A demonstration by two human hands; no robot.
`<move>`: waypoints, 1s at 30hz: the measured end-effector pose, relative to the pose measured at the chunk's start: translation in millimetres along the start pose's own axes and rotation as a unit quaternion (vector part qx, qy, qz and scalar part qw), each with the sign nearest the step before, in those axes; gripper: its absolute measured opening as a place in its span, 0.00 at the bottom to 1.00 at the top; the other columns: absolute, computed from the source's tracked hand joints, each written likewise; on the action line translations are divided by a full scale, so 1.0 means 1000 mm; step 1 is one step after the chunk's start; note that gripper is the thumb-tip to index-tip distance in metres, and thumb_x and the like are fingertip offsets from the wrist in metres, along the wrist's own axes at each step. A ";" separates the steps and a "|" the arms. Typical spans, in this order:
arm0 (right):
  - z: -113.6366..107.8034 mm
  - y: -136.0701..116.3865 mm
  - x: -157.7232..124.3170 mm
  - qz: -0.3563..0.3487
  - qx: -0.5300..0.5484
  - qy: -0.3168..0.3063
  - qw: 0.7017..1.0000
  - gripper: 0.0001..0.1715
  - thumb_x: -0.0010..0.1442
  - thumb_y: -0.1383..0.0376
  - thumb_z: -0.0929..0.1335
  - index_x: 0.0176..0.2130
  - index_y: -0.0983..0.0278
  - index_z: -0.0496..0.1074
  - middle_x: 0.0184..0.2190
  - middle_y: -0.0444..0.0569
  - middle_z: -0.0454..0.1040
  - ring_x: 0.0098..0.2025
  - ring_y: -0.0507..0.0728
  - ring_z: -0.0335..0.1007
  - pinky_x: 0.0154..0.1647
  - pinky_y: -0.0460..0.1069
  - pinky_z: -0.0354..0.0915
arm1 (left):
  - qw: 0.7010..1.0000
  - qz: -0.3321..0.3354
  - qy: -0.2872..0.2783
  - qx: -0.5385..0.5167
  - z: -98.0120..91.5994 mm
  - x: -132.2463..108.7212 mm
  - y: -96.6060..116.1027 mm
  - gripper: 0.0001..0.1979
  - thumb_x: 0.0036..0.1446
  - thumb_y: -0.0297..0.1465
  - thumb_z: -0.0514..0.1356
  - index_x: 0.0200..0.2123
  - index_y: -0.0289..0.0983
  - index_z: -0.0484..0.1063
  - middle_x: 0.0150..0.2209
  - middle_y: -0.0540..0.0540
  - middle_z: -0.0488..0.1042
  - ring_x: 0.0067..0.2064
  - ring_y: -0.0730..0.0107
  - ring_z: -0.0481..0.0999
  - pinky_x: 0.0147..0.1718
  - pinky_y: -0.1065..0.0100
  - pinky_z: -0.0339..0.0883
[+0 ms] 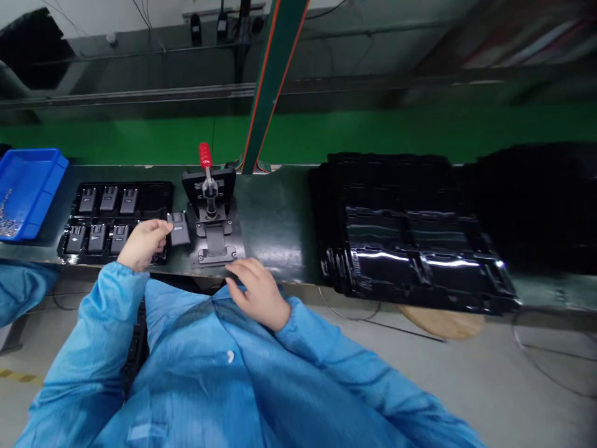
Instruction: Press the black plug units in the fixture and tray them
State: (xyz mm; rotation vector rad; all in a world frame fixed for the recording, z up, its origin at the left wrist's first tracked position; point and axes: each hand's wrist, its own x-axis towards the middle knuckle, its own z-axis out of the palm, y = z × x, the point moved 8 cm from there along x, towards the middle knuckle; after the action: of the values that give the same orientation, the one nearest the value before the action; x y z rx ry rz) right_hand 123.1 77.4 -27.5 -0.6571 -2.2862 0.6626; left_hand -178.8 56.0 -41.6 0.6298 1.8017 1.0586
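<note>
Pinched in the fingers of my left hand (pixel 145 242) is a small dark grey battery-like case (pixel 179 229), held at its left edge. It hangs between a black moulded tray (pixel 156 198) and a clamp fixture. Several similar grey cases (pixel 109 199) sit in the tray's pockets, in two rows. The toggle clamp fixture (pixel 215 239) has a red handle (pixel 205 155) standing upright. My right hand (pixel 256 291) rests at the bench's front edge, just below the fixture's lower right corner, fingers stretched out and holding nothing.
A blue bin (pixel 35 193) with small metal parts stands at the far left. Stacked black trays (pixel 410 230) cover the right of the bench (pixel 280 218). A green post (pixel 275 81) rises behind the fixture. Another person's blue sleeve (pixel 23 289) shows at the left edge.
</note>
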 end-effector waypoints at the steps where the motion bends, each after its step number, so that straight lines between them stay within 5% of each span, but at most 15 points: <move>1: 0.002 -0.002 0.005 -0.012 -0.005 -0.001 1.000 0.16 0.71 0.64 0.68 0.57 0.63 0.77 0.49 0.57 0.82 0.49 0.64 0.77 0.51 0.61 0.78 | 1.000 -0.002 -0.007 -0.006 0.011 -0.007 -0.005 0.23 0.50 0.49 0.73 0.36 0.37 0.73 0.20 0.56 0.62 0.20 0.79 0.56 0.20 0.76 0.46; 7: 0.021 0.007 0.021 -0.037 -0.025 -0.049 0.998 0.23 0.74 0.62 0.69 0.64 0.66 0.73 0.56 0.59 0.80 0.54 0.66 0.74 0.57 0.64 0.75 | 0.999 0.021 -0.033 -0.003 0.067 -0.022 -0.019 0.24 0.49 0.51 0.72 0.32 0.37 0.72 0.18 0.56 0.62 0.20 0.78 0.57 0.20 0.74 0.46; 13: 0.029 0.032 0.020 -0.026 -0.058 -0.059 0.996 0.19 0.75 0.61 0.68 0.61 0.65 0.77 0.56 0.58 0.81 0.53 0.65 0.74 0.56 0.63 0.74 | 0.998 0.022 -0.055 0.006 0.099 -0.014 -0.018 0.26 0.46 0.54 0.72 0.31 0.37 0.73 0.17 0.57 0.60 0.19 0.77 0.56 0.20 0.72 0.46; 20: 0.028 0.042 0.027 -0.015 -0.063 -0.047 0.997 0.18 0.75 0.62 0.68 0.59 0.64 0.79 0.54 0.58 0.82 0.52 0.65 0.74 0.55 0.62 0.73 | 0.988 0.066 0.001 0.136 0.096 0.004 -0.018 0.26 0.50 0.55 0.67 0.32 0.35 0.80 0.22 0.51 0.71 0.24 0.71 0.65 0.24 0.69 0.55; 30: 0.031 0.047 0.031 -0.013 -0.017 -0.048 0.999 0.19 0.73 0.65 0.67 0.60 0.65 0.79 0.54 0.60 0.82 0.53 0.65 0.75 0.57 0.64 0.75 | 0.956 0.081 0.009 0.283 0.093 0.010 -0.017 0.24 0.58 0.53 0.62 0.23 0.39 0.74 0.19 0.50 0.69 0.25 0.67 0.66 0.27 0.65 0.54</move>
State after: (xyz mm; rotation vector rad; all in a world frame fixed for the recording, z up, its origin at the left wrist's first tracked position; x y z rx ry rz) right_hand 93.8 122.6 -61.7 -0.6218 -2.3950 0.6561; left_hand -99.7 92.2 -79.7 1.1281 2.1094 0.6370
